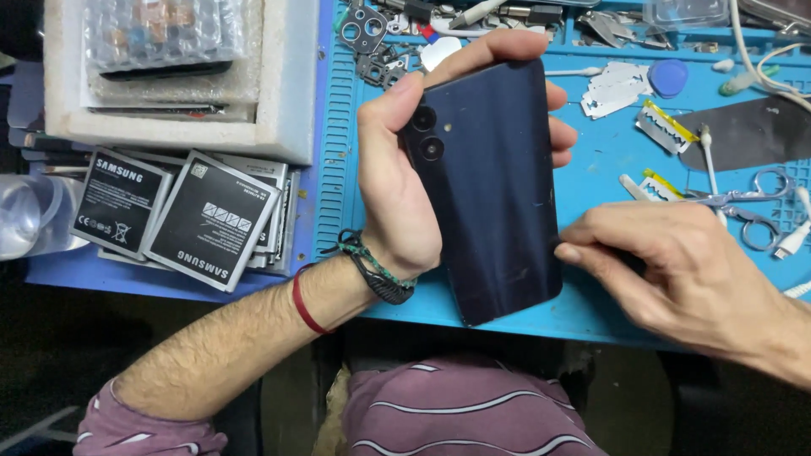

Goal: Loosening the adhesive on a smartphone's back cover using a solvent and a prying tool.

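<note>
The left hand (397, 181) clasps a dark phone (490, 190) back-up over the blue mat's (608, 177) near edge; the right hand (667, 266) pinches its right edge — a slip there could likely crack the back cover.

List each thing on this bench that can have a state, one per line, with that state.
Phone: back up, rear cover on, held off the mat.
Left hand: shut around the phone's edges.
Right hand: fingers pinched at the phone's lower right edge.
Scissors: closed, flat on the blue mat.
Batteries: loose, stacked overlapping.
Foam box: open, packed.
</note>
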